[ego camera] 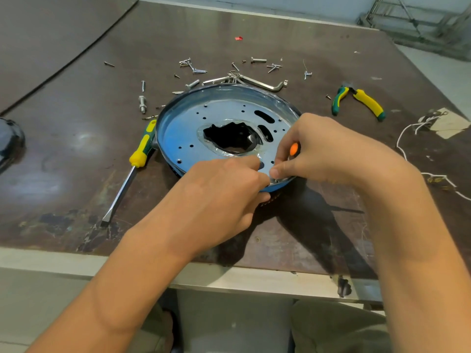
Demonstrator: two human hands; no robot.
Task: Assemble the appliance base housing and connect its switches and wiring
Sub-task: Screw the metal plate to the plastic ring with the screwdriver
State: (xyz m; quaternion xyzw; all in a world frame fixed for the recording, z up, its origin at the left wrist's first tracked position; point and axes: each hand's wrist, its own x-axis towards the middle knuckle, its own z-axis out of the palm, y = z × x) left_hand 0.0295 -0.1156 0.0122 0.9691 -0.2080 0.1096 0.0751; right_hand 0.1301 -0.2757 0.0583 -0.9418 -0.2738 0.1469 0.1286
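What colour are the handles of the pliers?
The pliers handles are yellow and green, head view.

Orange tool handle (293,149) mostly hidden in right hand (328,151). Left hand (224,189) hides round blue metal housing (178,128) rim at 5 o'clock. Dark rounded object (10,141), 9 o'clock, edge-cut.

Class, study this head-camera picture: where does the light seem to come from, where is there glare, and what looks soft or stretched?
Head view: left hand and right hand cast shadows lower right across the table, so light likely comes from upper left; head view: glare streaks the metal plate; head view: the far rack is soft, and forearms look stretched by the wide lens.
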